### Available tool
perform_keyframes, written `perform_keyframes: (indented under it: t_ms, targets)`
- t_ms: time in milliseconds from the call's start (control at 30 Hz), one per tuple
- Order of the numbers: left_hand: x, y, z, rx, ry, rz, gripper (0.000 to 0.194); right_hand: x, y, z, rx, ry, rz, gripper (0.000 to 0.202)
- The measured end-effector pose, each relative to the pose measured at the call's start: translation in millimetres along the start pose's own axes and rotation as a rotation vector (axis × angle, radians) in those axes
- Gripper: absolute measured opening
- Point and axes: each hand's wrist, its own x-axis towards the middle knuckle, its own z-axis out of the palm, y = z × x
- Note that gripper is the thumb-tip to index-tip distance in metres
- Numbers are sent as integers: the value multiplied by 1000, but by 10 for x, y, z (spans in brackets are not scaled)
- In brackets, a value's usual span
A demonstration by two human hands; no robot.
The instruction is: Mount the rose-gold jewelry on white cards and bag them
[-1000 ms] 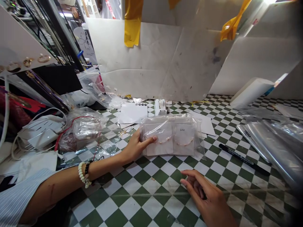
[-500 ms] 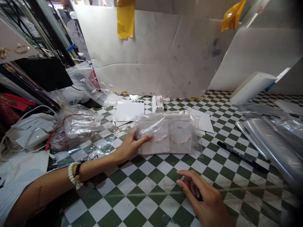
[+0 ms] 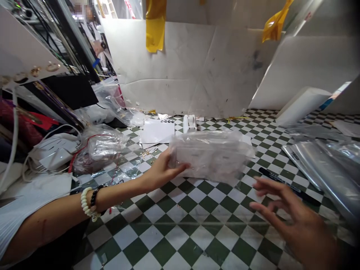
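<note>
My left hand (image 3: pixel 165 168) grips the left end of a stack of clear plastic bags (image 3: pixel 213 159), thumb on the front and fingers behind. White cards show through the plastic; in this blurred moment their details are smeared. The stack is propped at a tilt above the checkered table (image 3: pixel 157 240). At the lower right, my right hand (image 3: pixel 289 217) is apart from the stack with its fingers spread and nothing between them. A black marker (image 3: pixel 289 186) lies just beyond its fingers. Tiny gold bits (image 3: pixel 179 206) rest on the table in front of the stack.
White cards (image 3: pixel 157 131) and a small white dispenser-like object (image 3: pixel 189 123) lie behind the stack. Clear plastic sleeves (image 3: pixel 326 176) are piled at the right. Bagged items (image 3: pixel 98 150) and a white corded device (image 3: pixel 56 152) crowd the left. A white panel (image 3: pixel 182 71) stands at the back.
My right hand has moved right towards the marker and its fingers have spread. The bag stack in my left hand has shifted slightly right and is blurred. The camera view has turned a little left.
</note>
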Motion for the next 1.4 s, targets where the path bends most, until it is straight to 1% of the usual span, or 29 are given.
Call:
perform_keyframes:
  t_ms: [67,100,133,200,267,333,367,400,433,467,500,567,633,667,700,800,867,900,967,1033,1133,1200,1300,1400]
  targets:
    - [-31,38,-3,15,-51,47,32,179,156,-101,-21,8,22,74]
    - [-50,46,-4,8,-70,58,32,277,219,-136,-14,-17,24,86]
    - [-68,48,-7,-8,-90,63,34,380,268,-161,9,-65,20,96]
    - [-100,40,-15,-48,-118,72,51,597,308,-178,110,-209,-11,110]
    - [-120,25,-23,-70,-122,96,73,819,263,-144,263,-358,-38,114]
    - [-127,13,-28,-70,-114,107,85,1014,149,-55,428,-465,-1,122]
    - [-127,11,-30,-64,-110,112,88,1089,78,6,510,-496,46,128]
    - [-126,11,-31,-57,-112,116,89,1143,7,76,586,-498,102,132]
    - [-125,14,-31,-53,-115,119,90,1174,-58,149,655,-470,153,133]
    - [-124,18,-32,-55,-115,123,92,1181,-111,220,713,-428,200,130]
    - [-124,21,-33,-59,-117,123,95,1169,-149,287,760,-379,241,121]
    - [-118,19,-37,-64,-113,101,107,1102,-178,388,814,-316,293,93]
    - [-95,1,-44,-78,-91,93,116,1021,-163,440,820,-290,310,64]
    - [-75,-10,-50,-92,-77,103,116,987,-149,449,815,-274,303,56]
    - [-49,-18,-60,-109,-59,123,112,961,-135,450,806,-249,288,52]
    - [52,17,-123,-92,28,242,86,925,-116,429,783,-200,238,49]
    - [124,105,-189,14,71,332,65,924,-121,415,762,-201,221,46]
    - [160,163,-224,72,72,366,57,926,-126,411,753,-206,215,44]
    - [228,284,-285,183,30,409,49,928,-137,408,739,-212,205,42]
    - [287,376,-320,321,-79,424,42,928,-148,406,727,-212,198,43]
    - [335,435,-329,534,-292,415,44,925,-153,397,713,-205,217,49]
    - [328,457,-326,649,-369,412,46,923,-146,386,698,-209,217,49]
    - [269,528,-326,842,-396,454,46,917,-138,367,652,-202,174,48]
    - [193,630,-308,1019,-361,526,46,906,-144,355,623,-214,136,47]
